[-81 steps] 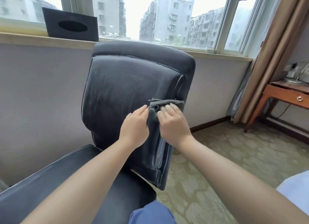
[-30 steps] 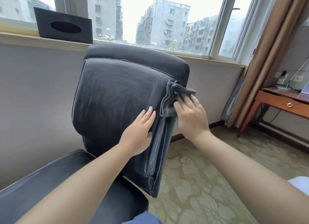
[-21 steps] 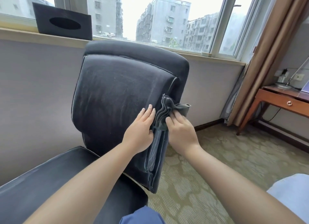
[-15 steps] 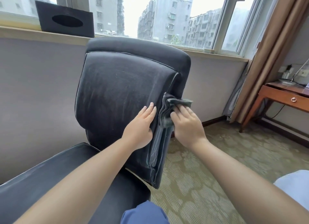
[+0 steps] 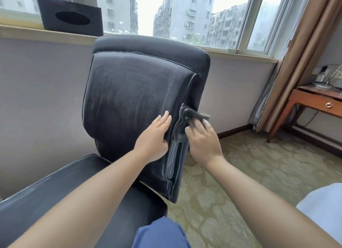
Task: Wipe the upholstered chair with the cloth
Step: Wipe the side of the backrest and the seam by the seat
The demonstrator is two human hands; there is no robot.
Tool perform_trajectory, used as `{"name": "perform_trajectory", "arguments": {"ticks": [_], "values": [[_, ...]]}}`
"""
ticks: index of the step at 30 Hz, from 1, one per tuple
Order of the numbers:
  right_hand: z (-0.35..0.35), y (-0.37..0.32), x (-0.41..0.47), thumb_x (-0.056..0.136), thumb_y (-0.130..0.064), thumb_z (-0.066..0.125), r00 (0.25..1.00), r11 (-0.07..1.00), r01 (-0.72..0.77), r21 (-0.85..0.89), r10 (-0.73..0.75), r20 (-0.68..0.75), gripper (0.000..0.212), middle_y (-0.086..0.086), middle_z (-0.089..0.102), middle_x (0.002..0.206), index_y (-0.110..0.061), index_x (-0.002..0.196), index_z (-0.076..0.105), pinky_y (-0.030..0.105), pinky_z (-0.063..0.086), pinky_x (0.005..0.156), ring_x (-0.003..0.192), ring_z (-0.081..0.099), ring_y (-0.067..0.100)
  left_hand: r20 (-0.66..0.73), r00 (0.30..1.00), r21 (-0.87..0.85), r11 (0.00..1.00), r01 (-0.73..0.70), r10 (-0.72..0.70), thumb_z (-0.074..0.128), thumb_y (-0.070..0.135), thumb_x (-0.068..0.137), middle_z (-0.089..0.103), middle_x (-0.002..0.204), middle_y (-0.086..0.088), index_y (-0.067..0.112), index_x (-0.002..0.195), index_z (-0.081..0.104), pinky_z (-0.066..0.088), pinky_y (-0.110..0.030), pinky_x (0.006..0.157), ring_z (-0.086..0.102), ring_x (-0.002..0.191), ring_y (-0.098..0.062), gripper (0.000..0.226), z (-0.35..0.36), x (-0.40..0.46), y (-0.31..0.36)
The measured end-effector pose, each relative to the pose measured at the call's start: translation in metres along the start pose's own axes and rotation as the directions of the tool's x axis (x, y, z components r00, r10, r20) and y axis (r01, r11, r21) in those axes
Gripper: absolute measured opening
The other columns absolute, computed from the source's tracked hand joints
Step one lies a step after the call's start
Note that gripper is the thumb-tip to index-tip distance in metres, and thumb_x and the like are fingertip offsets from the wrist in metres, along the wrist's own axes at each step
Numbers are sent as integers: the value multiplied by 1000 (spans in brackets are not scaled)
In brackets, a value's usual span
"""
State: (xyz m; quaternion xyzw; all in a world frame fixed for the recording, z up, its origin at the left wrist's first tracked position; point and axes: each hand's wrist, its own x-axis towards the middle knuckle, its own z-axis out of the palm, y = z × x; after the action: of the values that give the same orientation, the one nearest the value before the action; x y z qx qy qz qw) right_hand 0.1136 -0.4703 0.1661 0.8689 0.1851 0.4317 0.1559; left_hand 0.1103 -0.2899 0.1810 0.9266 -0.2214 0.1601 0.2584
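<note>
A folded cloth (image 5: 187, 118), gripped by the right hand (image 5: 202, 142), is pressed against the chair (image 5: 133, 99) edge, steadied by the flat, open left hand (image 5: 155, 134); a slack grip could drop it.

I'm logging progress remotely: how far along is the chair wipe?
Done: cannot tell; the backrest front only shows faint streaks. In hand: the right hand presses the cloth against the backrest's right side edge, while the left hand lies flat on the front. Left: the seat looks dusty at its edge.
</note>
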Motion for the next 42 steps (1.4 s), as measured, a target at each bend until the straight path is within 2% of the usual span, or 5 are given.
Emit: {"name": "perform_trajectory", "arguments": {"ticks": [7,14,23,36,42], "values": [[0,0,33,79,-9,37,984,989,-122,80,131,-124,28,19,68,103,-3,89,63,43,49,93,108,59,34,-29,999,-21,1000,14,-14,42,-6,84,0,158,18,23,152,14,39,-17,90,-2,145,-2,80,10,3,2],[25,-25,-31,82,-14,35,991,993,115,32,-117,65,29,15,67,96,-8,88,62,41,41,97,104,58,32,-3,1000,-6,1000,-13,13,41,-8,82,1,158,18,23,152,14,39,-19,95,-1,145,-1,80,7,-1,-5],[-7,31,52,80,-7,45,979,999,32,-11,-34,-201,19,17,68,106,-5,86,63,41,46,93,108,60,33,-31,999,-29,999,-19,18,41,-11,81,2,156,22,24,151,17,40,-19,93,-1,144,1,82,13,-2,-9],[18,-25,-25,76,-13,58,998,994,38,101,-44,49,12,13,68,91,-9,86,62,39,45,90,100,59,30,40,999,3,1000,1,-1,39,-9,83,-1,158,19,23,152,12,37,-19,97,-2,145,-1,81,5,-8,-6],[-12,25,23,79,-6,65,945,925,-310,218,324,-32,13,19,64,115,-2,90,60,48,41,100,119,52,37,51,999,1,1000,0,0,37,-10,83,3,157,20,24,152,15,35,-17,97,1,145,0,80,-1,-9,-6]]}}
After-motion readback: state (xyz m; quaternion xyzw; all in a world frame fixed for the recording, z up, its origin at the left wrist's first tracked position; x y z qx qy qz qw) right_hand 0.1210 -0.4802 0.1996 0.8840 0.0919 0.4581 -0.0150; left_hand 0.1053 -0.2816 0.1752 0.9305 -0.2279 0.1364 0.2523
